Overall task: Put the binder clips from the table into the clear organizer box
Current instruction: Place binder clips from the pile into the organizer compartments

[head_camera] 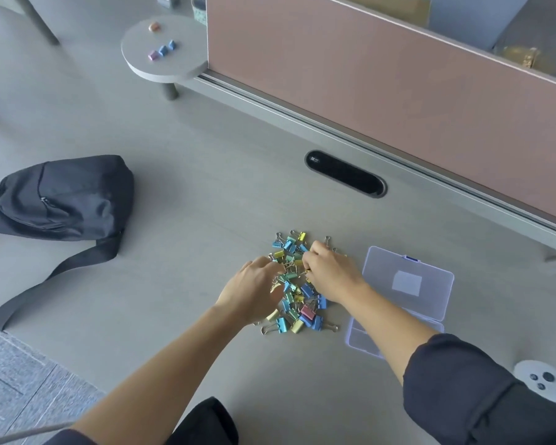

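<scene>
The left hand [257, 285] and right hand [329, 274] curl into the binder clips [297, 308] heaped at centre frame; whether they grip any, I cannot tell. Better to scoop loosely, then tip into the clear organizer box [382, 271], open just right

Left hand [254, 289] and right hand [329, 273] among the heaped binder clips [297, 305], clear organizer box [430, 303] (lid back) just beside

- binder clips [297, 293] were a pastel mix: blue, green, yellow, one pink, all with silvery wire
- organizer box [382, 268] was see-through, with a white label [406, 283] and a little blue latch [411, 259]
- bag [61, 200] was plain black
- table [206, 220] was pale grey, and the partition [366, 91] was dusty pink
</scene>
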